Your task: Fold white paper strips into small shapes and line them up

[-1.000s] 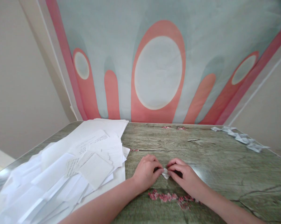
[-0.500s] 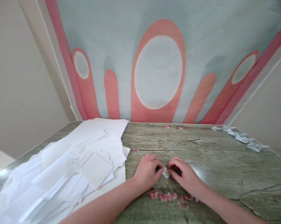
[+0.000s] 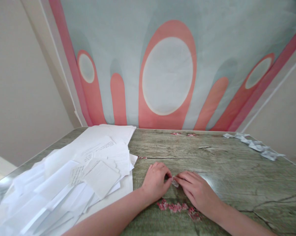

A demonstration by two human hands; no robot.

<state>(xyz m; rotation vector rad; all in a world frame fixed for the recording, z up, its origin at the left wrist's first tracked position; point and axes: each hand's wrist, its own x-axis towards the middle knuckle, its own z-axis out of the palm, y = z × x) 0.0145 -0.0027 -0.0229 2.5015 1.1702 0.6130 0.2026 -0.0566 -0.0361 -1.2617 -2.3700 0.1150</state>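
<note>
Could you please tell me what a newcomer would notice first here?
Probably the coral-and-white oval in the middle of the backdrop. Next, the heap of white papers on the table's left, and the two hands pinching a small paper piece.

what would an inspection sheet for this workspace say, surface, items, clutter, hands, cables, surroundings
surface: wood-look table, dark crack-like lines, glare patches; pink blossoms near the hands, printed or loose unclear
job's things: small white piece, apparently paper, partly hidden by fingers
clutter: overlapping white papers across the left side, some with print; row of small pale crumpled or folded pieces at far right
hands: left hand and right hand pinch the small white piece between them
cables: nothing seen
surroundings: grey-blue backdrop with coral shapes behind the table, plain walls at both sides
</note>
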